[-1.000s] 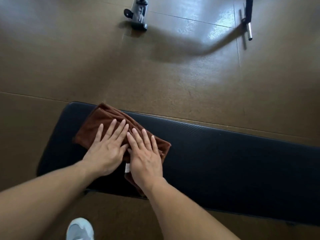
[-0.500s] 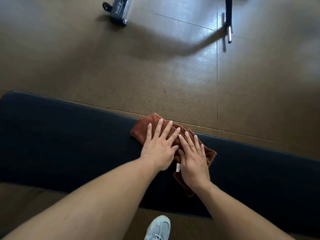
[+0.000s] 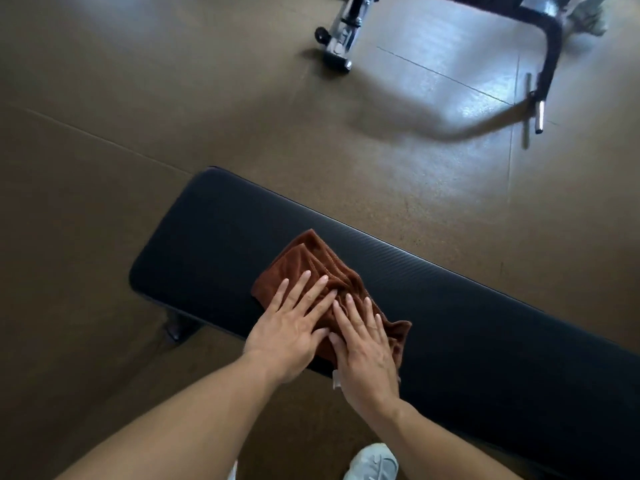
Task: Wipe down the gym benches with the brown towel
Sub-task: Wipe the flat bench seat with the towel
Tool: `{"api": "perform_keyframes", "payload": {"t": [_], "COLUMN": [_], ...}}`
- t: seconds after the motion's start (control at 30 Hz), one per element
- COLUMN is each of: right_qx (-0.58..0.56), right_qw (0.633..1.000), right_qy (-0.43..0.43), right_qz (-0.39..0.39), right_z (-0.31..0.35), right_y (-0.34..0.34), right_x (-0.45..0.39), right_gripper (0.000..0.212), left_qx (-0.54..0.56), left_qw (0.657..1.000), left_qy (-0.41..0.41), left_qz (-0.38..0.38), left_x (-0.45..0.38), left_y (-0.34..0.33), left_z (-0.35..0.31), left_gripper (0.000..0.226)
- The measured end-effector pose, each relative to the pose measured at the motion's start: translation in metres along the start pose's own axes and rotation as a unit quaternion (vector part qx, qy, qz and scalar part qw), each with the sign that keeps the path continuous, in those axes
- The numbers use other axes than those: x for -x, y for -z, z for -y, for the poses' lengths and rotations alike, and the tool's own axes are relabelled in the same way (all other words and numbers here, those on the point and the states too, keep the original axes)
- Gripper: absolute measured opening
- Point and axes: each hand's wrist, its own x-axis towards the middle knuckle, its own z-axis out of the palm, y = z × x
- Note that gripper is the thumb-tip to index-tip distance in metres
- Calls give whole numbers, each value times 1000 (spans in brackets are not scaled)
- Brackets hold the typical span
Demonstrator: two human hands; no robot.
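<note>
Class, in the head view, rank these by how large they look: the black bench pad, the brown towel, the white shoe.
1. black bench pad, by far the largest.
2. brown towel, partly under both hands.
3. white shoe, cut off by the frame edge, so its ranking is unsure.

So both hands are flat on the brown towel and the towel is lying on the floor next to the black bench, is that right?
Not quite. The head view shows the left hand and right hand both flat on the brown towel, but the towel lies on top of the black bench, near its left end, not on the floor beside it.
</note>
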Motion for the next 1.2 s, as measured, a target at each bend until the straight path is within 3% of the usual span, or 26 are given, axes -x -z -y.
{"api": "perform_keyframes", "payload": {"t": [0.23, 0.33, 0.63, 0.83, 1.2], "right_qx": [59, 60, -9, -21, -16], "right_qw": [984, 978, 976, 988, 1000], "right_qy": [143, 169, 184, 133, 20], "right_qz": [92, 109, 113, 71, 12], "right_z": [133, 159, 128, 24, -267], "right_y": [-41, -50, -37, -6, 89], "right_x": [-49, -62, -55, -2, 133], "right_gripper": [71, 67, 72, 60, 53], "left_qx": [50, 75, 89, 76, 27], "left_qw": [991, 985, 965, 982, 998], "left_qy": [126, 156, 247, 175, 53], "left_qz": [-15, -13, 7, 2, 28], "left_x": [82, 97, 77, 41, -65], "left_y": [-8, -6, -9, -20, -47], "left_z": [133, 160, 107, 5, -304], "left_gripper": [69, 71, 70, 66, 66]}}
